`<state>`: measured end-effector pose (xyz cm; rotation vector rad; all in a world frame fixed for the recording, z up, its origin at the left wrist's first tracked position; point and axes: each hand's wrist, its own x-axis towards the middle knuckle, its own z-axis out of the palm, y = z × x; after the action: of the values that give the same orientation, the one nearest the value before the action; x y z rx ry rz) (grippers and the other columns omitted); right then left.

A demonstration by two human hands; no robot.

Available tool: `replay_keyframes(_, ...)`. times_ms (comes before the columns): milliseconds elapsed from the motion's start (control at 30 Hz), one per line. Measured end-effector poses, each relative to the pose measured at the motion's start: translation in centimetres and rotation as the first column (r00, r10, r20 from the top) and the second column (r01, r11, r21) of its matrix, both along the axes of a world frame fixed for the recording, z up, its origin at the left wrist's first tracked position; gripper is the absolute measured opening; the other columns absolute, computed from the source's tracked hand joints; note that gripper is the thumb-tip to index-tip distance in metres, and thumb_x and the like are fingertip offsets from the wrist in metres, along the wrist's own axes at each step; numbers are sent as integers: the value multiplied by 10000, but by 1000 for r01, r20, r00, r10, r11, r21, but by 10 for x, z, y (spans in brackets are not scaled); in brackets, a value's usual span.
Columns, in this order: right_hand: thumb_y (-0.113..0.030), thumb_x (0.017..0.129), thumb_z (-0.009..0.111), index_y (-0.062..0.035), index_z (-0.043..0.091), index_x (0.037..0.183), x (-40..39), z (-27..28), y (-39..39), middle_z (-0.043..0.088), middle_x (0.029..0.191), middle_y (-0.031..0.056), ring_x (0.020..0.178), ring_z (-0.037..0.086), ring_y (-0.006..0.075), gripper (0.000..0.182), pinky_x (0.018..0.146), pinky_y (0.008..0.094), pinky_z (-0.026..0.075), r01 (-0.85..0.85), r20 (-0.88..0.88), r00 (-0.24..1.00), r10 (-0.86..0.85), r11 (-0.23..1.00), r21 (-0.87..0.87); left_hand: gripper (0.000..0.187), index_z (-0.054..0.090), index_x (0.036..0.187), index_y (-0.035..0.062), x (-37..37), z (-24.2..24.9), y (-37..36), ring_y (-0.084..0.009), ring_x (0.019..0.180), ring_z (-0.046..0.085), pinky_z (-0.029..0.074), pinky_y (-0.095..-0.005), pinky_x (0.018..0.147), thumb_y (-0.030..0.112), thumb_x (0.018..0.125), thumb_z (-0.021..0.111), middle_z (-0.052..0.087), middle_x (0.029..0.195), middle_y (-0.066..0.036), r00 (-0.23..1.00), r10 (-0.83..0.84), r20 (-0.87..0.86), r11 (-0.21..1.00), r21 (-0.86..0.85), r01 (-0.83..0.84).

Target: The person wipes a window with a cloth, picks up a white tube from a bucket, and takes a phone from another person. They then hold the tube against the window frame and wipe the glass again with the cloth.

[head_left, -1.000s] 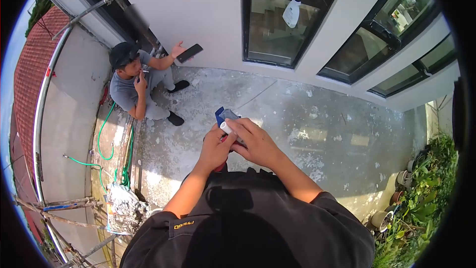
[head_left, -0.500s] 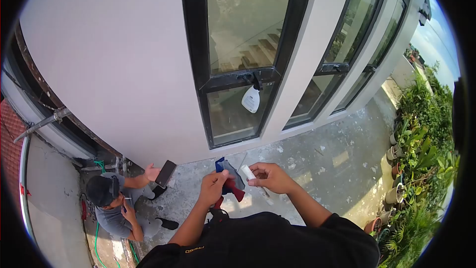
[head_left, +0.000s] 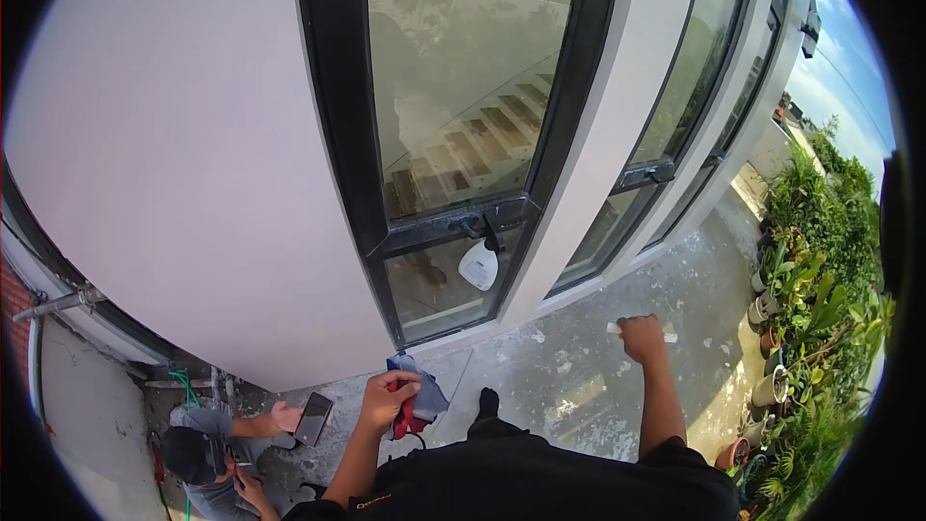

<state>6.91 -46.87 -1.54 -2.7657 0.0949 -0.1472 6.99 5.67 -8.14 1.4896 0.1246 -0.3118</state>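
My left hand [head_left: 388,399], its fingers curled, is low in front of me, closed on a blue, grey and red cloth [head_left: 431,388] that hangs beside and below it. Stretched out to the right over the concrete, my right hand [head_left: 642,338] is wrapped round a white stick-like thing [head_left: 670,338]. Its two ends poke out on either side of the fist, and the middle is hidden. Ahead of me a white spray bottle [head_left: 479,265] hangs by its black head from the handle of the black-framed window [head_left: 453,224].
At lower left a person [head_left: 207,463] in a cap crouches by the wall, holding a phone [head_left: 313,419]. Potted plants [head_left: 770,387] line the right edge of the concrete floor [head_left: 579,376]. A metal pole [head_left: 58,304] juts in at the left.
My right hand has swung away from the left, out to the right, with the white thing. My left hand has dropped lower with the cloth. The view has shifted closer to the window.
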Motion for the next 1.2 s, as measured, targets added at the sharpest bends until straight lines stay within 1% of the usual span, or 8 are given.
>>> replay_keyframes(33, -173, 947, 701, -72, 682, 1139, 7, -32, 4, 713, 846, 139, 780, 701, 222, 217, 785, 334, 545, -106, -40, 994, 98, 943, -315, 377, 705, 1202, 21, 8, -4, 2, -102, 823, 646, 532, -253, 770, -32, 833, 758, 709, 929, -41, 998, -20, 67, 1000, 5, 20)
replay_keyframes(200, -119, 966, 686, -12, 668, 1232, 96, -54, 73, 738, 1059, 109, 952, 714, 218, 287, 888, 357, 548, -51, -128, 936, 328, 487, 872, 645, 496, 1417, 9, 34, 15, -17, -194, 1013, 684, 551, -333, 946, -110, 794, 611, 683, 1102, -116, 938, 322, -130, 861, -372, -347)
replay_keyframes(433, -196, 934, 754, 46, 667, 1198, 170, -62, 157, 709, 1117, 100, 1026, 697, 229, 368, 926, 371, 539, 133, -202, 301, 932, 169, 977, 512, 596, 1263, 24, 44, -6, -97, -70, 733, 596, 482, -222, 670, -75, 761, 563, 646, 875, 0, 908, 367, -204, 782, -461, -419)
replay_keyframes(600, -261, 822, 866, 17, 693, 1174, 222, -89, 193, 712, 1068, 64, 991, 681, 193, 481, 889, 328, 527, 43, -255, -126, 959, 262, 964, 505, 587, 1276, 26, 66, -6, -145, -67, 721, 553, 465, -238, 674, -49, 777, 560, 602, 878, -5, 865, 502, -8, 798, -382, -467)
replay_keyframes(800, -222, 839, 873, 12, 705, 1160, 245, -55, 243, 689, 1009, 22, 886, 636, 105, 431, 780, 258, 524, -79, -298, -97, 950, 291, 953, 668, 377, 1546, 78, 61, 8, -80, -117, 1138, 553, 460, -312, 962, 210, 958, 664, 549, 1285, -96, 887, 431, 163, 821, -478, -312)
replay_keyframes(900, -134, 853, 848, 2, 723, 1144, 236, -40, 228, 704, 978, 19, 864, 639, 98, 345, 763, 246, 522, -104, -383, 36, 923, 385, 917, 617, 473, 1513, 108, 26, -25, 11, -218, 1274, 531, 413, -394, 1083, 368, 991, 673, 605, 1296, -100, 925, 340, 171, 934, 52, -353)
replay_keyframes(1000, -103, 858, 832, -11, 731, 1142, 228, -50, 195, 714, 969, 13, 867, 639, 90, 315, 765, 242, 519, -145, -512, 171, 842, 535, 832, 706, 554, 1429, 90, -17, -82, 120, -372, 1244, 570, 452, -451, 1067, 342, 824, 814, 614, 1294, -173, 911, 407, 70, 479, 833, -278)
replay_keyframes(1200, -105, 894, 800, -34, 747, 1143, 187, -125, 93, 678, 903, -34, 794, 595, 71, 264, 693, 233, 472, 160, -841, 324, 434, 851, 501, 1134, 345, 1589, 169, -46, -187, 214, -352, 1365, 477, 437, -527, 1080, 274, 623, 930, 498, 1499, -96, 982, 151, -114, 268, 961, 70)
